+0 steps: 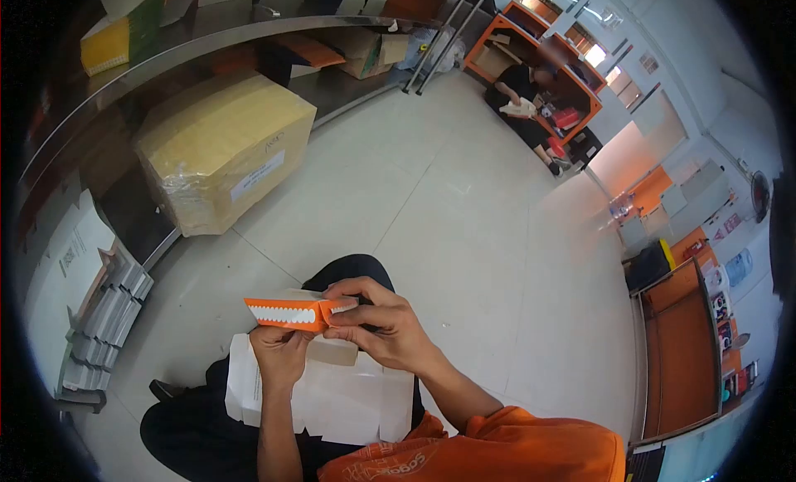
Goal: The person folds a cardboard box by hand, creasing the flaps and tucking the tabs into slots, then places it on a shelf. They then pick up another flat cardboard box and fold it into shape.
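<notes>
An orange carton piece [286, 314] with a white zigzag-edged strip is held up above the lap. From below, my left hand [280, 355] grips it near its middle. My right hand [377, 324] pinches its right end, where an orange flap is folded, with the fingers bent around it. White flat cardboard [332, 399] with cut flaps lies across my legs under both hands.
A large taped yellow-brown box [224, 150] stands on the floor at the upper left, beside a metal shelf [207, 46]. Stacked folded cartons [91, 299] are at the left. Another person [522, 100] sits by an orange cabinet [580, 117].
</notes>
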`<state>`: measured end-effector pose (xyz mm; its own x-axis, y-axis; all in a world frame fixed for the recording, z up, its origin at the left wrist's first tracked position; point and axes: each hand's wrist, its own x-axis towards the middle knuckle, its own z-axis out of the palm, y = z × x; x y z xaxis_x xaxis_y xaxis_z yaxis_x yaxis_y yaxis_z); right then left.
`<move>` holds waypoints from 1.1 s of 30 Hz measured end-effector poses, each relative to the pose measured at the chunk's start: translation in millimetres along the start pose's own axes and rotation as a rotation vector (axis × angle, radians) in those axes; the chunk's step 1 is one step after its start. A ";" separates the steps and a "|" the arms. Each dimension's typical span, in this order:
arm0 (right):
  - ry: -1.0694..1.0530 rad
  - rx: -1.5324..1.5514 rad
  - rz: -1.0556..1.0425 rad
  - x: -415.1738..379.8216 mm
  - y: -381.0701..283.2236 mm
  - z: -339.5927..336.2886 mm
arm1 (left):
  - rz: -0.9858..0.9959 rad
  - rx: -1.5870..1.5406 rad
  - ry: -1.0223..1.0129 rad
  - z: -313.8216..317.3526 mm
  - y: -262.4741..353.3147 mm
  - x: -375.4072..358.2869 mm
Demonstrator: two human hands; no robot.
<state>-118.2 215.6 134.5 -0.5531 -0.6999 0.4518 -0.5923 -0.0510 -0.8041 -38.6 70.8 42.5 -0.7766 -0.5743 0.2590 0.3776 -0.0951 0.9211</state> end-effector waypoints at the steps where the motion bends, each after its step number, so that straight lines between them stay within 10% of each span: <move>1: 0.009 0.010 0.016 -2.0 -2.1 1.2 | 0.045 0.060 -0.013 -3.1 -2.9 -2.5; 33: 0.071 -0.242 0.000 10.7 3.1 17.0 | 0.066 -0.106 -0.052 6.7 9.2 -1.6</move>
<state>-116.0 195.9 130.2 -0.5876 -0.6477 0.4849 -0.7109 0.1272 -0.6917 -37.3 76.3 52.4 -0.7721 -0.5398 0.3353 0.4781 -0.1458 0.8661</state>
